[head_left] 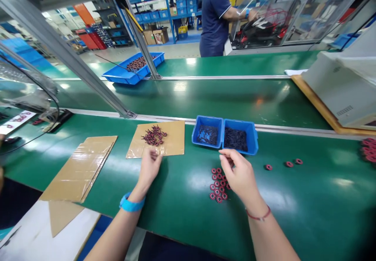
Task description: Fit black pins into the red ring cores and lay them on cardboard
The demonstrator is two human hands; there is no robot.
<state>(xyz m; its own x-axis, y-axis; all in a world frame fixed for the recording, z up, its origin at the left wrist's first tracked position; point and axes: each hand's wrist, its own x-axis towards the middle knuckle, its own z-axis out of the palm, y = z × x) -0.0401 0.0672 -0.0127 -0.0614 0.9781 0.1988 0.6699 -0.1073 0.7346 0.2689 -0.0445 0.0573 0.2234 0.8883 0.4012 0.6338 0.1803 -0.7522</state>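
Observation:
My left hand (pixel 150 166) is closed, its fingers curled at the front edge of a cardboard sheet (pixel 175 135). Just beyond the fingertips lies a pile of small dark-red ring parts with black prongs (pixel 154 135). My right hand (pixel 239 173) is pinched in front of two blue bins; whatever either hand may hold is too small or hidden to make out. Short black pieces lie in the left bin (pixel 207 134), and more fill the right bin (pixel 235 137). Beside and partly under my right hand is a cluster of red-and-black toothed rings (pixel 217 186).
Three loose rings (pixel 289 164) lie to the right. Stacked cardboard sheets (pixel 82 167) are at the left. A metal post (pixel 88 69) slants down to the bench rail. Farther back stand a blue tray of parts (pixel 133 68) and a person (pixel 216 16) at a machine.

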